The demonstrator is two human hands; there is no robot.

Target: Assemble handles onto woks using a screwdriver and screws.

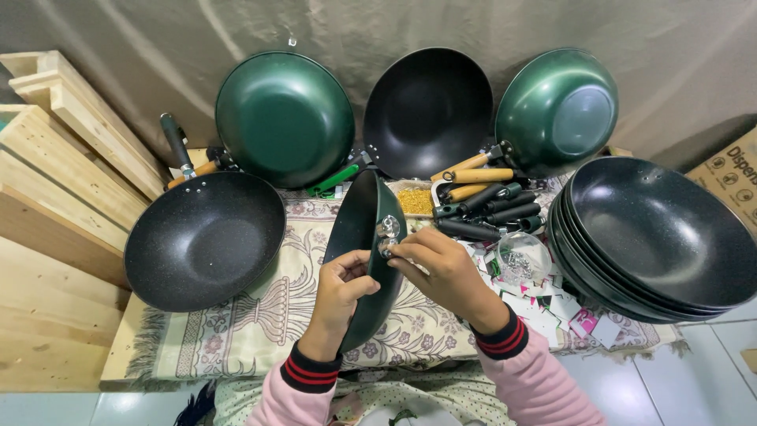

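Left hand (341, 281) grips edge-on green pan (364, 260) | right hand (444, 270) pinches its metal bracket (387, 230)

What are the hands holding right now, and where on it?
Left hand grips the green pan by its rim; right hand pinches a small metal fitting at its side.

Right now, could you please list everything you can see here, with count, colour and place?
held wok: one, green outside, on edge at centre, metal bracket at its rim
finished wok: one, black speckled, handle fitted, left on cloth
leaning woks: three against the wall, two green backs, one black inside
wok stack: black, right
handles: pile, wood, black and green, centre back
screw dish: one, clear
yellow-piece tray: one
wooden planks: left
patterned cloth: beige
cardboard box: right edge
left hand: grips wok rim
right hand: fingers at bracket
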